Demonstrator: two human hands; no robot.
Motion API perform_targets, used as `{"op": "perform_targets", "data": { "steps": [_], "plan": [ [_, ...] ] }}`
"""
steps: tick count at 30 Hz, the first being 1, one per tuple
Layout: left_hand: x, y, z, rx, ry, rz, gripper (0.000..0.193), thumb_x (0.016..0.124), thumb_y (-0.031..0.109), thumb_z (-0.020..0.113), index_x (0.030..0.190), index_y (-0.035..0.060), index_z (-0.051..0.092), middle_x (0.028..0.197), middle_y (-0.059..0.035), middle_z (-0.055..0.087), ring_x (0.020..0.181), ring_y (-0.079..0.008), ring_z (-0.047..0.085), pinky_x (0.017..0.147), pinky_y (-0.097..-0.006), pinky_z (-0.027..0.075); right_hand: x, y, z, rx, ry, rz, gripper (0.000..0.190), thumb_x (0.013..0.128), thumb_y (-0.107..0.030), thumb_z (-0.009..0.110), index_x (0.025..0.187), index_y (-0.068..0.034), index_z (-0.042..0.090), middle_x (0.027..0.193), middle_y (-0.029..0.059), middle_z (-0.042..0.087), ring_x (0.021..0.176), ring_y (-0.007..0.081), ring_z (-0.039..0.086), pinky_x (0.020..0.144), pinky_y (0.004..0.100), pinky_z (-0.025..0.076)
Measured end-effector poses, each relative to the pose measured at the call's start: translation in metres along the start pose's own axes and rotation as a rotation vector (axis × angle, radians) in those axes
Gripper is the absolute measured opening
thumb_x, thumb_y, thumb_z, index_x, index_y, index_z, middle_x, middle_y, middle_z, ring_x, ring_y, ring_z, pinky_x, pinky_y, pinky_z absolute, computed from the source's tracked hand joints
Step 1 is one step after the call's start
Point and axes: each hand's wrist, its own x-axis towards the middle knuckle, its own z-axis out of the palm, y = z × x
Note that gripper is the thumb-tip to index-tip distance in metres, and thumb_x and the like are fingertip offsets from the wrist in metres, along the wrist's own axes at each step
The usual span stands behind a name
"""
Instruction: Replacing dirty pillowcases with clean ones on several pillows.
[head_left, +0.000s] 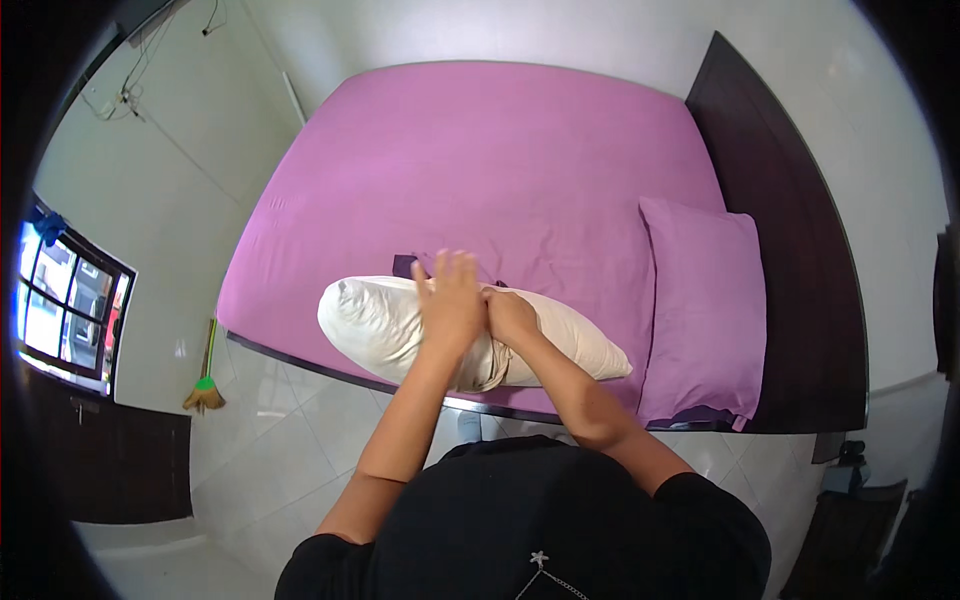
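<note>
A pillow (371, 322) lies across the near side of a bed with a pink-purple fitted sheet (495, 150). Off-white cloth, bunched at the middle of the pillow, covers part of it; its right end (581, 341) tapers to a corner. My left hand (454, 304) is on top of the pillow, fingers spread and slightly blurred, with nothing seen in its grasp. Just right of it, my right hand (512, 315) is closed on the bunched cloth. Behind the hands a dark purple piece of fabric (405, 265) shows on the sheet.
Another pillow in a pink-purple case (705, 307) lies by the dark headboard (795, 270). A broom (204, 394) leans at the wall on the left, near a window (67, 300) and a dark door (120, 457). The bed's near edge (300, 365) runs before my body.
</note>
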Motion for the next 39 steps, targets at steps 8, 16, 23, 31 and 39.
{"op": "perform_targets", "data": {
  "steps": [8, 16, 23, 31, 39],
  "plan": [
    [-0.046, -0.066, 0.028, -0.017, -0.294, -0.252, 0.033, 0.085, 0.033, 0.056, 0.104, 0.0083, 0.066, 0.107, -0.0082, 0.065, 0.108, -0.0254, 0.054, 0.110, -0.0539, 0.015, 0.000, -0.015, 0.017, 0.132, -0.096, -0.039, 0.037, 0.086, -0.040, 0.055, 0.082, -0.006, 0.066, 0.081, 0.0176, 0.065, 0.083, 0.0329, 0.063, 0.072, 0.0463, 0.047],
    [-0.062, -0.110, 0.036, -0.228, -0.427, -0.325, 0.033, 0.085, 0.039, 0.055, 0.096, 0.0108, 0.069, 0.099, -0.0078, 0.067, 0.093, -0.0248, 0.061, 0.103, -0.0554, 0.027, 0.014, 0.046, 0.028, -0.210, 0.124, 0.066, 0.024, 0.080, -0.027, 0.054, 0.077, -0.006, 0.067, 0.084, 0.0157, 0.067, 0.082, 0.0336, 0.064, 0.071, 0.0465, 0.050],
    [-0.048, -0.114, 0.081, -0.033, -0.457, -0.472, 0.038, 0.085, 0.039, 0.058, 0.111, 0.0115, 0.062, 0.107, -0.0082, 0.065, 0.102, -0.0258, 0.060, 0.096, -0.0581, 0.033, -0.007, 0.024, 0.031, -0.170, 0.062, 0.026, 0.024, 0.079, -0.026, 0.054, 0.092, -0.008, 0.065, 0.083, 0.0129, 0.068, 0.080, 0.0342, 0.065, 0.070, 0.0481, 0.049],
    [-0.111, -0.119, 0.130, -0.462, -0.565, -0.264, 0.025, 0.079, 0.020, 0.064, 0.101, 0.0085, 0.066, 0.097, -0.0082, 0.067, 0.091, -0.0281, 0.062, 0.084, -0.0454, 0.043, -0.015, -0.047, 0.065, -0.271, -0.289, -0.159, 0.037, 0.078, -0.026, 0.060, 0.111, -0.010, 0.061, 0.110, 0.0140, 0.062, 0.097, 0.0305, 0.062, 0.084, 0.0457, 0.045],
    [-0.081, -0.117, 0.080, -0.692, 0.090, -0.152, 0.015, 0.070, 0.006, 0.064, 0.085, 0.0084, 0.065, 0.077, -0.0079, 0.062, 0.075, -0.0286, 0.058, 0.077, -0.0407, 0.044, 0.044, -0.062, 0.041, 0.287, -0.150, -0.319, 0.039, 0.072, -0.030, 0.073, 0.103, -0.008, 0.066, 0.099, 0.0164, 0.066, 0.096, 0.0284, 0.062, 0.085, 0.0402, 0.046]
  ]
}}
